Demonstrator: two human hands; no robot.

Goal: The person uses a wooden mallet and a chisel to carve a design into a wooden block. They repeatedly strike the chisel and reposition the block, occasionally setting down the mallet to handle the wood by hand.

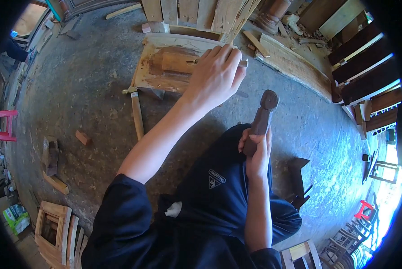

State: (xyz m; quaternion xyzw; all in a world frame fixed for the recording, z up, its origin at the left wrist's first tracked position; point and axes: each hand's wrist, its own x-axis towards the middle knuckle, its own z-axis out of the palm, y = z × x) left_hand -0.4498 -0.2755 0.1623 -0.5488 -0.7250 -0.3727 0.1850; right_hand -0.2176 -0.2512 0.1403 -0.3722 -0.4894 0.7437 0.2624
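Note:
My left hand (215,74) is closed round a small tool, mostly hidden by the fingers. Its pale metallic end (243,63) sticks out on the right, and a thin dark tip shows on the left. That hand is over a low worn wooden bench (142,67), which bears a flat wooden block (174,62). My right hand (258,150) grips the lower part of a dark wooden piece (263,117) with a rounded, knob-like top, held upright above my lap. A hammer (137,112) leans by the bench's left front corner.
A small reddish block (83,137) and a dark wooden piece (50,156) lie on the floor at left. Wooden frames (53,228) stand lower left. A long board (295,67) lies upper right, near stacked dark slats (367,67). A dark angular object (298,177) is right of my legs.

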